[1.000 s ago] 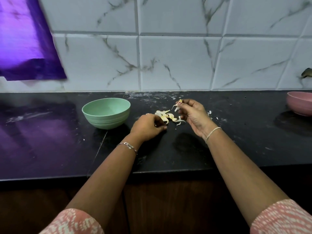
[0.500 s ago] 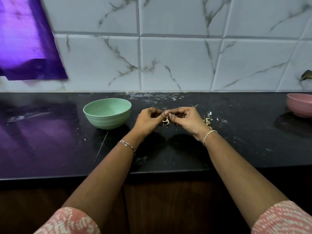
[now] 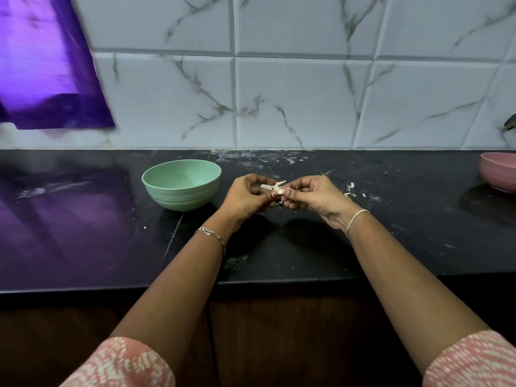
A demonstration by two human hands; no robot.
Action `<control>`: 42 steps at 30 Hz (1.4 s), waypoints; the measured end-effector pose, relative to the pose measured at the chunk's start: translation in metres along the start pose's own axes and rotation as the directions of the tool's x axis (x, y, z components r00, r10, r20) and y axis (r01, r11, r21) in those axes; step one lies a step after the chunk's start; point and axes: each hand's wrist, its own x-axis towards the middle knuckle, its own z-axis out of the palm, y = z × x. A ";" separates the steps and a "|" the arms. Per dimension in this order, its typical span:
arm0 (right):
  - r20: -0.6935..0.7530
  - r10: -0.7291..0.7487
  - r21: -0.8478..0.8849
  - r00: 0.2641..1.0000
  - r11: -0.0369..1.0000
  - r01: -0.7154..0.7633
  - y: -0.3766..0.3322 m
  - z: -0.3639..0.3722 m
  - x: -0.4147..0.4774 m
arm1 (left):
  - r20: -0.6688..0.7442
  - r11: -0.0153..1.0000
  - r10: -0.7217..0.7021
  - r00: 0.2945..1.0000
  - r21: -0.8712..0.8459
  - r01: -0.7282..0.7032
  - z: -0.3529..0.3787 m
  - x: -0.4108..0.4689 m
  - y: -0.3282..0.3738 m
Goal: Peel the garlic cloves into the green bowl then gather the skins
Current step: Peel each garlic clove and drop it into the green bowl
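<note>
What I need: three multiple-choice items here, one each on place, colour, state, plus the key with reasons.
1. The green bowl stands: A) left of both hands B) right of both hands C) between the hands
2. The bowl at the counter's right end is: A) white B) pink C) blue
3. The hands are: A) flat on the counter B) pinching one garlic clove together C) lifting the green bowl
1 A: it sits left of the left hand. 2 B: pink bowl, cut by the frame edge. 3 B: right hand and left both pinch the clove.
</note>
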 end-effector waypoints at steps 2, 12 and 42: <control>0.027 0.025 0.003 0.999 1.000 -0.025 -0.003 0.001 -0.001 | -0.022 1.000 0.000 1.000 -0.001 0.000 -0.001 0.000 0.000; 0.029 0.056 -0.266 0.998 0.963 -0.046 -0.061 -0.013 0.009 | -0.191 0.998 -0.047 0.980 0.033 0.055 -0.005 0.009 -0.008; 0.037 0.192 -0.528 0.981 0.837 -0.144 -0.028 0.009 0.003 | -0.274 0.964 0.014 0.962 0.258 0.059 -0.005 0.012 -0.014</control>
